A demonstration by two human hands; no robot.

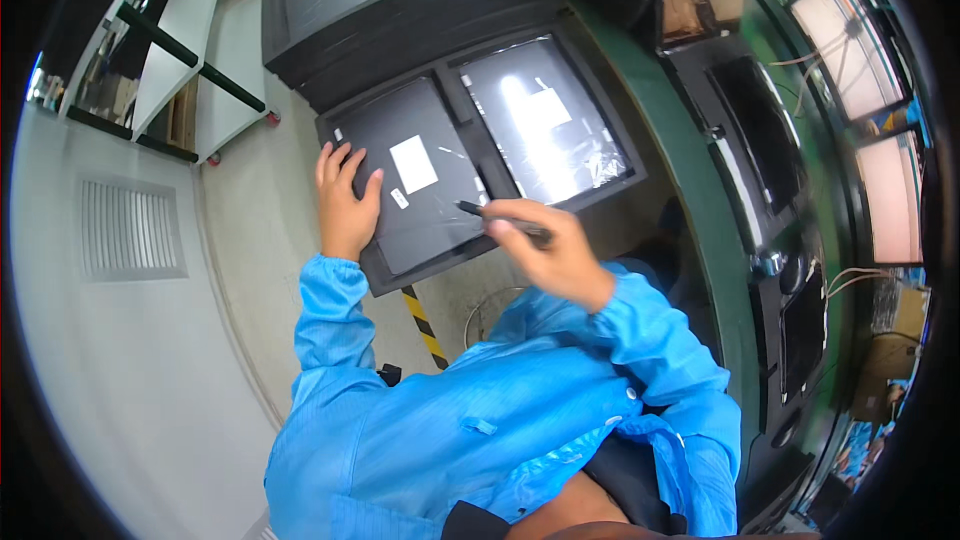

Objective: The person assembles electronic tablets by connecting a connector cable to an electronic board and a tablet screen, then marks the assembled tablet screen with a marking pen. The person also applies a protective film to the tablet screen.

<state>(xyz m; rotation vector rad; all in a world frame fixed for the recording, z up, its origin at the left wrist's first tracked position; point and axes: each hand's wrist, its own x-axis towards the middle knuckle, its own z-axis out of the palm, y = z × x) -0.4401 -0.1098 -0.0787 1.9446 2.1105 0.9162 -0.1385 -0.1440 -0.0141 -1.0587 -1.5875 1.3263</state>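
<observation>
A black foam tray (393, 281) lies in front of me with two flat panels side by side in its recesses. The left panel (440, 228) is dark grey under clear film, with a white rectangular label (413, 164) and a smaller sticker (399, 199) on it. Resting on that panel's left edge, my left hand (347, 208) has its fingers spread. My right hand (556, 252) grips a dark pen (471, 208), whose tip points at the left panel's right part; contact cannot be made out. Glare covers much of the right panel (592, 145), which also bears a white label.
Behind the tray stands a taller block of black foam trays (420, 28) holding more film-covered panels. A green workbench (715, 280) with screens and devices runs along the right. At the left are a wheeled white rack (222, 115) and a vented wall (130, 340). Striped tape (425, 328) marks the floor.
</observation>
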